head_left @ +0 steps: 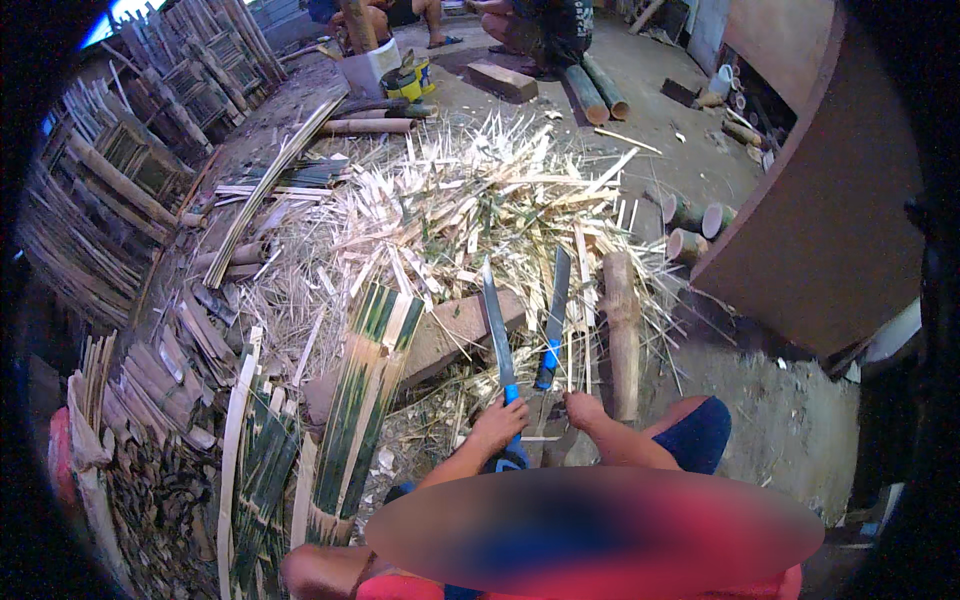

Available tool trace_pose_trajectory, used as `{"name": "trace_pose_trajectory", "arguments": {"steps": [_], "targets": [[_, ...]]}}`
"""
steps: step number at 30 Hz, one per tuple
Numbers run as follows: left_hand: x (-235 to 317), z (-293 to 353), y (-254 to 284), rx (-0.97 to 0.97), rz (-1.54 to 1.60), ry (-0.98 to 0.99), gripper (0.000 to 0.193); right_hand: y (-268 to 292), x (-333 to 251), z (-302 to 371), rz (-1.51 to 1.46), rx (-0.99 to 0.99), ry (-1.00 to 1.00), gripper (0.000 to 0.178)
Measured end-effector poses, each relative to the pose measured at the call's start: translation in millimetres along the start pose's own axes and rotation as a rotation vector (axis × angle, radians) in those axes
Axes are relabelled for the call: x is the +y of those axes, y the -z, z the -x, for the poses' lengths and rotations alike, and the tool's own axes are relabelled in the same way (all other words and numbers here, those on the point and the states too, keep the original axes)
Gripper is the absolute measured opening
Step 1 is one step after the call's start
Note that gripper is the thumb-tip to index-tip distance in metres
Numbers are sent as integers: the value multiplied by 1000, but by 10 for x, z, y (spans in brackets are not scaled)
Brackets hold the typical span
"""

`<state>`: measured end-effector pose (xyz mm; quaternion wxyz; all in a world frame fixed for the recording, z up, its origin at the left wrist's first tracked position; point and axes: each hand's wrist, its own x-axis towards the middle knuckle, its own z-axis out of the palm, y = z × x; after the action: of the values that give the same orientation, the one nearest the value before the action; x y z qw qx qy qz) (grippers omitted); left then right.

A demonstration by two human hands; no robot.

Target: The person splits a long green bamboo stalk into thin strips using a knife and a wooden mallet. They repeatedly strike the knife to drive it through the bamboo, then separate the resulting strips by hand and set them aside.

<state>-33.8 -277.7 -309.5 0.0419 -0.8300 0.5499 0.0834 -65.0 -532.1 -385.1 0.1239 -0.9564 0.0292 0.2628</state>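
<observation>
Two knives: left knife (497, 325) gripped by fingers of left hand (499, 424), pointed away over right end of wood block (463, 331); right knife (556, 312) just ahead, between left hand and right hand (588, 412), whose grip cannot be told.

A brown panel (820, 220) borders the grey floor (700, 155) at right.

My left arm (455, 467) slants up to the right, and my left hand (498, 427) is curled closed. My right arm (635, 448) slants up to the left, and my right hand (586, 411) is near the other one, a bit higher
</observation>
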Motion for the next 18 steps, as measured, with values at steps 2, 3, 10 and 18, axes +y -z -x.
{"name": "trace_pose_trajectory", "arguments": {"steps": [2, 3, 10, 18], "targets": [[22, -25, -136, 11, -10, 52, 26, -55, 29, -50, 42, -26, 8, 30], [37, -32, -209, 34, -50, 58, 27, -80, 27, -62, 60, -59, -5, 29], [129, -45, -755, -54, -94, 58, 31, -128, -77, -34, 76, -35, 54, 23], [186, -32, -617, -2, 53, 115, 37, 347, -429, -67, -175, 296, -90, 26]]}}
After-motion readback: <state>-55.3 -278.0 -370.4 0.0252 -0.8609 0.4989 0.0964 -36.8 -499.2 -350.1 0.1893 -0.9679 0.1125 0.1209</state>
